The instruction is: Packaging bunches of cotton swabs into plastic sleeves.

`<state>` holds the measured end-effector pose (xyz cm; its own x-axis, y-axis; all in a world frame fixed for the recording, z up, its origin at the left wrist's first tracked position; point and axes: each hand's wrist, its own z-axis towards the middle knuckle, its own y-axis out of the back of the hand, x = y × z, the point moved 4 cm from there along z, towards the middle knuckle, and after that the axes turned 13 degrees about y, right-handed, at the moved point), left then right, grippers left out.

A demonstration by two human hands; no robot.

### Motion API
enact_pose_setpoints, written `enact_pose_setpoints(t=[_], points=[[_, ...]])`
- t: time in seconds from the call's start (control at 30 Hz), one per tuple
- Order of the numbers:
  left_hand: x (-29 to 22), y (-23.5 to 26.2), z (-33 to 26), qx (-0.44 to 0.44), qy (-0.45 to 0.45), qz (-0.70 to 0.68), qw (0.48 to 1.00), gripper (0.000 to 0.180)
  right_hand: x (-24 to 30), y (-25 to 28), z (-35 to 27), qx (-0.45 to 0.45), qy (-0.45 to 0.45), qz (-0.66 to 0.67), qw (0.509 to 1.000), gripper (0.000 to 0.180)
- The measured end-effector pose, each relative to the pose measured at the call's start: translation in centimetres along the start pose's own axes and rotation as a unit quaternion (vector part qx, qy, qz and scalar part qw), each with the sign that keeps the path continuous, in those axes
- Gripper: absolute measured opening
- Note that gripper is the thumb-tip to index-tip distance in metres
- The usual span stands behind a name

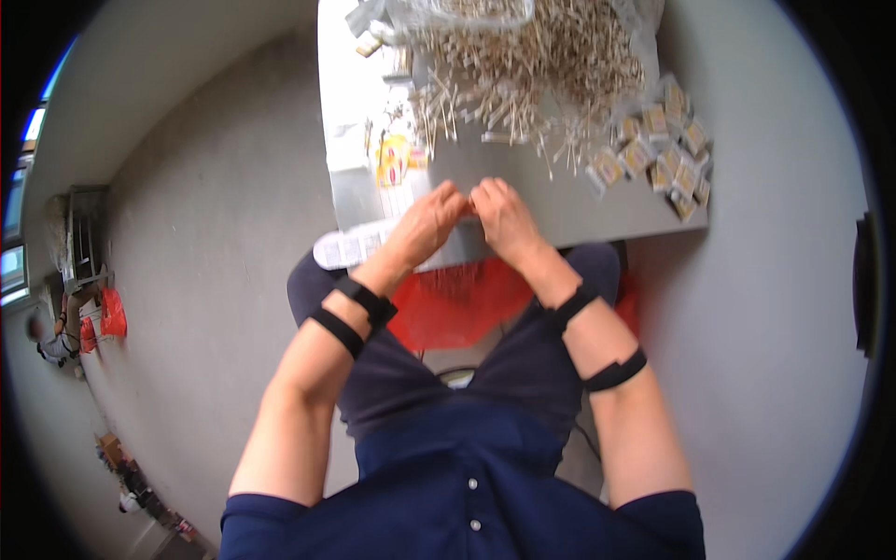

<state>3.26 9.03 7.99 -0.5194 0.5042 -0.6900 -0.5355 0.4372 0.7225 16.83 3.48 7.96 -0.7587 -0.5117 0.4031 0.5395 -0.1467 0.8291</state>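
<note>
My left hand (pixel 427 227) and my right hand (pixel 504 219) meet fingertip to fingertip over the near edge of a grey table (pixel 579 210). The fingers of both are curled together around something small; it is hidden between them and I cannot tell what it is. A big heap of thin pale sticks (pixel 532 65) lies at the far end of the table, just beyond the hands. Several small yellow-and-white packets (pixel 658 149) lie in a cluster to the right of my right hand.
A printed plastic bag (pixel 397 168) lies at the table's left side, beside my left hand. A red bag (pixel 448 303) hangs under the table between my knees. Grey floor surrounds the table. A person (pixel 56 341) crouches at far left.
</note>
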Motion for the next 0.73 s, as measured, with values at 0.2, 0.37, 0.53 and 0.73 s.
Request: enact_pose_setpoints(t=[0.2, 0.37, 0.53, 0.73], points=[[-1.9, 1.9, 1.7, 0.031, 0.025, 0.032, 0.999, 0.011, -0.9, 3.2, 2.2, -0.037, -0.011, 0.003, 0.999, 0.003], [-9.1, 12.1, -2.7, -0.208, 0.039, -0.201, 0.956, 0.061, 3.6, 11.5, -0.1, -0.208, -0.201, 0.368, 0.883, 0.006], [-17.2, 9.8, -7.3, -0.114, -0.025, -0.377, 0.919, 0.098, 12.5, 13.4, -2.0, -0.373, -0.187, 0.733, 0.537, 0.034], [-25.6, 9.9, -10.5, -0.209, -0.084, -0.375, 0.899, 0.043, 18.3, 14.9, -5.3, -0.306, -0.078, 0.697, 0.643, 0.048]])
